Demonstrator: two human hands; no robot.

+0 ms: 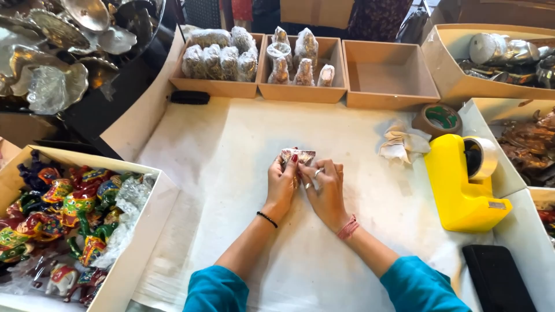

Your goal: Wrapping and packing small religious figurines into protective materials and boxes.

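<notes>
My left hand [281, 185] and my right hand [325, 188] meet at the middle of the table over a sheet of white paper [231, 173]. Together they grip a small figure wrapped in clear bubble wrap [298, 156], which pokes out above the fingertips. Both hands have their fingers closed around it. Most of the wrapped figure is hidden under my fingers.
A yellow tape dispenser [462, 185] and a brown tape roll [437, 119] sit at the right, by a crumpled cloth [402, 144]. Three cardboard trays [387, 101] line the far edge; two hold wrapped figures. A box of painted elephant figures [63, 214] stands at the left. A black case [497, 277] lies near right.
</notes>
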